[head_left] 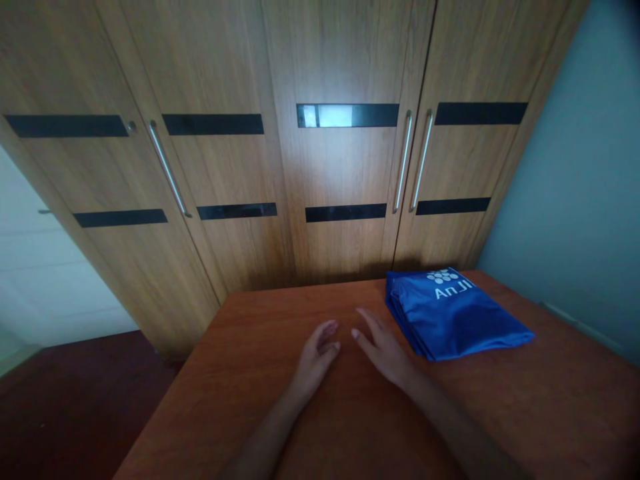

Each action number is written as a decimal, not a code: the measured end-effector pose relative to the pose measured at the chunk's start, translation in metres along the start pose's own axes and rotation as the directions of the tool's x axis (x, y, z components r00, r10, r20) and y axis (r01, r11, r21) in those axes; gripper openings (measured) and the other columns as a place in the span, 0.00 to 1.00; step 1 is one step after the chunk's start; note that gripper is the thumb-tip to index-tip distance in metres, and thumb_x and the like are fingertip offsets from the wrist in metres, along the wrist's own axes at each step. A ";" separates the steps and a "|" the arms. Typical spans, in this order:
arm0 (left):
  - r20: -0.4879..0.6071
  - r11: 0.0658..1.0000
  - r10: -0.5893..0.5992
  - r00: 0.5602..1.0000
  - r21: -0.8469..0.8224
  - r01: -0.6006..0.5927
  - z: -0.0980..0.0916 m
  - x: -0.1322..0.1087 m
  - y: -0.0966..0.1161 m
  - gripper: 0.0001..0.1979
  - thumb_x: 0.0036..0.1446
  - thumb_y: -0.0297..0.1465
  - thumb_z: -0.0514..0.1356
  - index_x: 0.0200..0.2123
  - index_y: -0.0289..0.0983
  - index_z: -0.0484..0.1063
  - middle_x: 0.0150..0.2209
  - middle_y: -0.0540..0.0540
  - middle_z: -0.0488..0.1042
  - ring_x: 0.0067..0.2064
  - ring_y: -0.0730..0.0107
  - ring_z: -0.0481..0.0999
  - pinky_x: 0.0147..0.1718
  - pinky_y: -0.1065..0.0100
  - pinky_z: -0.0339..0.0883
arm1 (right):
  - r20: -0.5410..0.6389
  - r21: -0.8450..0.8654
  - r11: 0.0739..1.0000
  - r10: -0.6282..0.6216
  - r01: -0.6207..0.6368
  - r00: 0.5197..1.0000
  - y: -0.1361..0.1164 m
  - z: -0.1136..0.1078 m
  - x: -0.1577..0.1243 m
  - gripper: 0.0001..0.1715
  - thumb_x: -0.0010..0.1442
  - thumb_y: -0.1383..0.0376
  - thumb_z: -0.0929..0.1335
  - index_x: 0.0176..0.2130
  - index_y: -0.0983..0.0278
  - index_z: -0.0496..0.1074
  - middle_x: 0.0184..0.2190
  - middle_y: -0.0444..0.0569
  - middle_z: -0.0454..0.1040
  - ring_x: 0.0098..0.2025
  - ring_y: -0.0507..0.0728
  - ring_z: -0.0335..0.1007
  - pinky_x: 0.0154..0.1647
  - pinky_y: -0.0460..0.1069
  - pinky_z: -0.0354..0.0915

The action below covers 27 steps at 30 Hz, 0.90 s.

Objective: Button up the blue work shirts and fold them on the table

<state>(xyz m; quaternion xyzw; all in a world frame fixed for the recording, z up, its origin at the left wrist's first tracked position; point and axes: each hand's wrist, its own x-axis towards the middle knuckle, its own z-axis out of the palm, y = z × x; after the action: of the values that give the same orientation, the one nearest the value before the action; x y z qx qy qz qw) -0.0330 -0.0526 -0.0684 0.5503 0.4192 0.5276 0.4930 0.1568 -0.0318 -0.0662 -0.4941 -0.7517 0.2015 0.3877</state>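
facing a wooden wardrobe (340, 170), a reddish table (235, 360) bears blue fabric (465, 327).

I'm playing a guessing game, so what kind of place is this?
Probably a room in a home, maybe a bedroom: there's a brown wooden wardrobe with long silver handles, a reddish-brown table, and folded shiny blue fabric with white printing.

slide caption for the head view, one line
Bare left hand and right hand over a reddish-brown wooden table, near folded shiny blue fabric.
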 end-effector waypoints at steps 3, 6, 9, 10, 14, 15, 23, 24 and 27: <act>0.009 0.998 0.030 0.999 0.060 -0.031 -0.002 0.000 -0.001 0.24 0.53 0.32 0.62 0.54 0.39 0.64 0.60 0.39 0.66 0.61 0.58 0.64 0.59 0.56 0.58 | 0.021 0.300 0.953 0.037 -0.041 0.999 -0.028 0.025 0.005 0.24 0.64 0.54 0.61 0.55 0.61 0.66 0.52 0.54 0.71 0.53 0.59 0.69 0.53 0.55 0.65; 0.031 0.986 0.055 0.998 0.156 -0.059 -0.002 -0.001 -0.005 0.24 0.54 0.29 0.59 0.55 0.38 0.64 0.58 0.40 0.68 0.58 0.60 0.68 0.59 0.57 0.59 | 0.059 0.389 0.921 0.006 -0.029 0.998 -0.038 0.043 0.006 0.17 0.65 0.57 0.60 0.41 0.63 0.73 0.36 0.50 0.77 0.38 0.55 0.73 0.41 0.49 0.67; 0.049 0.949 0.075 0.996 0.304 -0.086 0.000 -0.004 -0.006 0.22 0.52 0.24 0.56 0.52 0.38 0.68 0.53 0.41 0.72 0.55 0.61 0.70 0.58 0.58 0.59 | 0.095 0.355 0.935 -0.012 -0.022 0.995 -0.034 0.055 0.001 0.19 0.65 0.61 0.59 0.29 0.64 0.72 0.26 0.46 0.74 0.28 0.52 0.70 0.30 0.46 0.62; 0.063 0.935 0.084 0.994 0.339 -0.101 0.000 -0.005 -0.005 0.23 0.51 0.23 0.56 0.51 0.38 0.69 0.52 0.42 0.73 0.54 0.62 0.71 0.58 0.58 0.59 | 0.092 0.337 0.941 -0.010 -0.022 0.996 -0.031 0.057 -0.001 0.19 0.65 0.62 0.59 0.27 0.64 0.71 0.24 0.45 0.73 0.27 0.52 0.68 0.29 0.45 0.60; 0.108 0.909 0.099 0.989 0.394 -0.134 0.002 -0.008 -0.002 0.25 0.47 0.20 0.54 0.49 0.40 0.71 0.48 0.45 0.76 0.51 0.63 0.73 0.55 0.60 0.62 | 0.071 0.291 0.957 -0.014 -0.007 0.997 -0.025 0.061 -0.006 0.18 0.63 0.65 0.59 0.25 0.63 0.68 0.23 0.43 0.71 0.26 0.51 0.66 0.27 0.45 0.57; 0.114 0.907 0.095 0.989 0.400 -0.133 0.002 -0.008 -0.001 0.24 0.47 0.20 0.54 0.49 0.40 0.71 0.48 0.45 0.77 0.50 0.63 0.74 0.54 0.60 0.63 | 0.069 0.287 0.958 -0.017 -0.003 0.997 -0.025 0.061 -0.006 0.18 0.63 0.65 0.59 0.25 0.63 0.68 0.23 0.43 0.71 0.26 0.51 0.66 0.27 0.45 0.57; 0.147 0.901 0.096 0.984 0.408 -0.149 0.002 -0.007 -0.001 0.22 0.48 0.20 0.53 0.47 0.39 0.71 0.43 0.46 0.77 0.46 0.64 0.75 0.49 0.64 0.66 | 0.069 0.253 0.967 -0.024 0.006 0.997 -0.026 0.061 -0.006 0.18 0.63 0.64 0.58 0.27 0.63 0.71 0.25 0.45 0.74 0.27 0.52 0.68 0.29 0.46 0.59; 0.147 0.898 0.089 0.985 0.416 -0.143 0.003 -0.007 -0.001 0.22 0.48 0.20 0.53 0.47 0.39 0.71 0.43 0.45 0.77 0.45 0.64 0.75 0.48 0.64 0.66 | 0.066 0.247 0.969 -0.025 0.008 0.997 -0.026 0.061 -0.007 0.17 0.63 0.65 0.58 0.27 0.63 0.71 0.25 0.45 0.74 0.27 0.52 0.68 0.29 0.46 0.60; 0.144 0.891 0.078 0.986 0.434 -0.134 0.003 -0.007 0.000 0.22 0.47 0.20 0.53 0.46 0.39 0.71 0.43 0.45 0.77 0.45 0.64 0.75 0.48 0.64 0.66 | 0.058 0.234 0.972 -0.027 0.013 0.998 -0.027 0.060 -0.007 0.17 0.63 0.65 0.58 0.27 0.63 0.70 0.24 0.45 0.73 0.27 0.52 0.68 0.29 0.46 0.59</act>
<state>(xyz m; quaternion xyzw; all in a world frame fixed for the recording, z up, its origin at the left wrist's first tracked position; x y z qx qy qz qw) -0.0308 -0.0601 -0.0693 0.7013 0.4664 0.4098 0.3502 0.0953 -0.0447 -0.0872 -0.4313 -0.7390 0.2995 0.4221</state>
